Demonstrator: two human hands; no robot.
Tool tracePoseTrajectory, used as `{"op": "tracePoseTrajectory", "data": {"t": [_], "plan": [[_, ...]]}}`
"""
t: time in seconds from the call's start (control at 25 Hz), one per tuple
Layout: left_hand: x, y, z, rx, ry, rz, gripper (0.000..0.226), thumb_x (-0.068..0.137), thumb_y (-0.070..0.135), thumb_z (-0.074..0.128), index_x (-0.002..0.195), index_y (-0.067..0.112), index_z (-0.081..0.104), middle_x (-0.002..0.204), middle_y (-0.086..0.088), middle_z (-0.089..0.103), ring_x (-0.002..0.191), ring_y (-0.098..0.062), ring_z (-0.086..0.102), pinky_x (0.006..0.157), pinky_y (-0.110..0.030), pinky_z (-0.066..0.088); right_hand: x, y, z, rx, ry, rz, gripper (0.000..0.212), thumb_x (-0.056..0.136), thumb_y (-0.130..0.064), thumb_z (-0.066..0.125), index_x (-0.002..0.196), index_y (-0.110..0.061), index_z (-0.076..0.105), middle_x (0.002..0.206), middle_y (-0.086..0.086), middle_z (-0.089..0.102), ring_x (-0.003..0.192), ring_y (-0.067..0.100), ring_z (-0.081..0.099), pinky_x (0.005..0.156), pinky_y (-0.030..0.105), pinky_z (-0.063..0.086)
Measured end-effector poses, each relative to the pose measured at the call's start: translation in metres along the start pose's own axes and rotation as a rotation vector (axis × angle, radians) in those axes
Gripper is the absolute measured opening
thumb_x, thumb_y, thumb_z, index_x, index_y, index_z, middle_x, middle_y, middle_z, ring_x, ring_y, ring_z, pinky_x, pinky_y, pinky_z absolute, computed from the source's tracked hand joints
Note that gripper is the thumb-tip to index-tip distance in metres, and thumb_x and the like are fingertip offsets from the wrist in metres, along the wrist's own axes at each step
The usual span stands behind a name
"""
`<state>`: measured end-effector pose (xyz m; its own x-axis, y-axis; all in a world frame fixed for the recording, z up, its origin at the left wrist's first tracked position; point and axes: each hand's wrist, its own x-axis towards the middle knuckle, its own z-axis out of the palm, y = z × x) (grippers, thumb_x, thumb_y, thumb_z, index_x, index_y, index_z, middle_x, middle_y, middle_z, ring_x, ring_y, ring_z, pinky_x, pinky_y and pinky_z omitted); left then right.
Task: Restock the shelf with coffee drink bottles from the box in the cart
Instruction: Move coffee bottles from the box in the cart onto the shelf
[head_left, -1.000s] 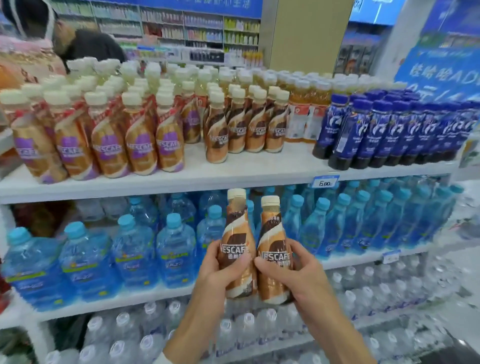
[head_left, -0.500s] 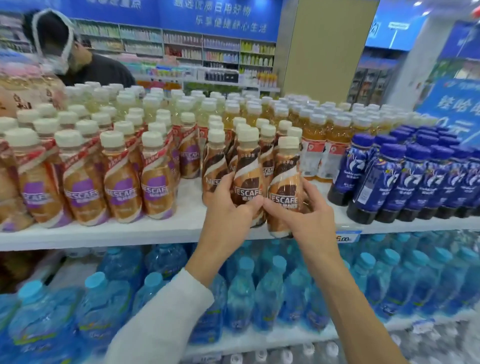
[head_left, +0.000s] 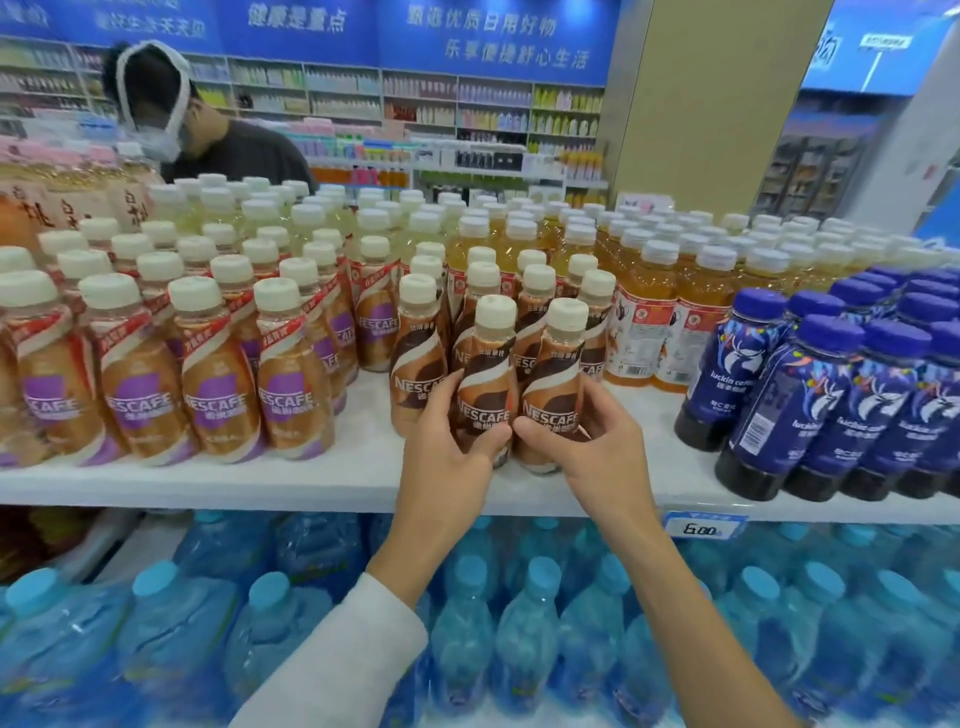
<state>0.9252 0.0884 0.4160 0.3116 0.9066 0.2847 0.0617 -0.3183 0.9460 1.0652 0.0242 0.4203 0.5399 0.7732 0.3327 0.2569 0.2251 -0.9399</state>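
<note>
Two brown-label coffee drink bottles stand upright and touching side by side just inside the front edge of the white shelf (head_left: 260, 483), a little right of its middle. The left hand (head_left: 452, 441) curls round the lower half of the left bottle (head_left: 485, 384), thumb across the front of the label. The right hand (head_left: 587, 447) grips the right bottle (head_left: 553, 384) the same way, and the two thumb tips nearly meet between the bottles. Both bases are down at the shelf surface, but the hands hide whether they rest on it.

Just behind and to the left stand the brown-label coffee bottles (head_left: 418, 358) already in rows running toward the back edge. Toward the left end of the shelf are purple-label coffee bottles (head_left: 291, 384), toward the right end dark blue bottles (head_left: 810, 405), and behind those orange drink bottles (head_left: 644, 312) with white caps. A price tag (head_left: 704, 526) hangs on the front edge to the right of the hands. Blue-capped water bottles (head_left: 524, 623) fill the shelf below. A person (head_left: 228, 150) in a dark top bends down beyond the back left.
</note>
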Motion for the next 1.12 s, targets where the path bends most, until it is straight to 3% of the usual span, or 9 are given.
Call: {"op": "tracePoseTrajectory", "data": {"t": [0.08,0.2,0.28,0.4,0.48,0.6,0.76,1.12], "plan": [[-0.009,-0.005,0.003,0.032,0.091,0.016,0.06,0.086,0.024,0.078,0.139,0.032,0.05,0.124,0.021,0.062,0.116,0.003,0.059,0.105,-0.028,0.049,-0.006,0.009,-0.001,-0.042,0.026,0.013,0.061,0.073,-0.024,0.091,0.128,-0.027,0.063,0.119,-0.011,0.07,0.11,0.005,0.068,0.098,0.034,0.056],[-0.018,-0.007,0.009,0.186,0.218,0.041,0.062,0.083,0.033,0.08,0.137,0.03,0.051,0.128,0.015,0.056,0.118,-0.004,0.055,0.104,-0.032,0.049,-0.016,0.016,-0.002,-0.205,0.139,-0.001,0.066,0.072,-0.034,0.09,0.131,-0.033,0.06,0.123,-0.016,0.06,0.111,0.003,0.063,0.098,0.033,0.055],[-0.017,-0.004,0.013,0.253,0.259,0.041,0.061,0.082,0.038,0.079,0.135,0.027,0.05,0.128,0.01,0.053,0.117,-0.009,0.055,0.103,-0.035,0.049,-0.015,0.016,-0.001,-0.229,0.15,-0.023,0.062,0.072,-0.032,0.09,0.126,-0.032,0.06,0.118,-0.016,0.065,0.108,0.002,0.065,0.096,0.031,0.056],[-0.01,0.004,0.018,0.374,0.258,0.019,0.056,0.084,0.042,0.077,0.129,0.021,0.049,0.122,0.005,0.051,0.112,-0.016,0.056,0.098,-0.033,0.049,-0.008,0.011,0.001,-0.197,0.13,-0.013,0.052,0.076,-0.022,0.088,0.117,-0.035,0.058,0.104,-0.022,0.068,0.098,-0.012,0.064,0.088,0.015,0.054],[-0.007,0.007,0.02,0.453,0.249,-0.002,0.052,0.087,0.042,0.074,0.126,0.018,0.047,0.122,0.003,0.05,0.109,-0.019,0.056,0.095,-0.032,0.044,-0.005,0.011,0.003,-0.211,0.131,-0.016,0.052,0.077,-0.023,0.088,0.116,-0.037,0.056,0.101,-0.027,0.065,0.096,-0.018,0.061,0.085,0.012,0.052],[-0.004,0.008,0.024,0.474,0.264,-0.014,0.047,0.091,0.041,0.07,0.123,0.017,0.046,0.124,0.001,0.051,0.107,-0.021,0.056,0.091,-0.031,0.04,0.001,0.016,0.006,-0.222,0.15,-0.017,0.052,0.076,-0.026,0.088,0.115,-0.038,0.056,0.107,-0.02,0.067,0.098,-0.01,0.064,0.087,0.015,0.053],[-0.004,0.003,0.028,0.514,0.267,0.0,0.045,0.095,0.041,0.063,0.128,0.015,0.046,0.129,0.0,0.048,0.11,-0.019,0.054,0.086,-0.024,0.03,0.006,0.017,0.009,-0.249,0.162,-0.036,0.05,0.077,-0.028,0.087,0.115,-0.038,0.055,0.108,-0.018,0.067,0.099,-0.008,0.063,0.084,0.01,0.049],[-0.005,-0.007,0.029,0.499,0.301,0.023,0.044,0.095,0.043,0.064,0.126,0.017,0.048,0.125,0.001,0.05,0.107,-0.015,0.056,0.085,-0.021,0.033,0.009,0.027,0.015,-0.29,0.23,-0.057,0.054,0.078,-0.033,0.086,0.122,-0.033,0.055,0.114,-0.011,0.066,0.104,0.005,0.065,0.093,0.029,0.057]]}}
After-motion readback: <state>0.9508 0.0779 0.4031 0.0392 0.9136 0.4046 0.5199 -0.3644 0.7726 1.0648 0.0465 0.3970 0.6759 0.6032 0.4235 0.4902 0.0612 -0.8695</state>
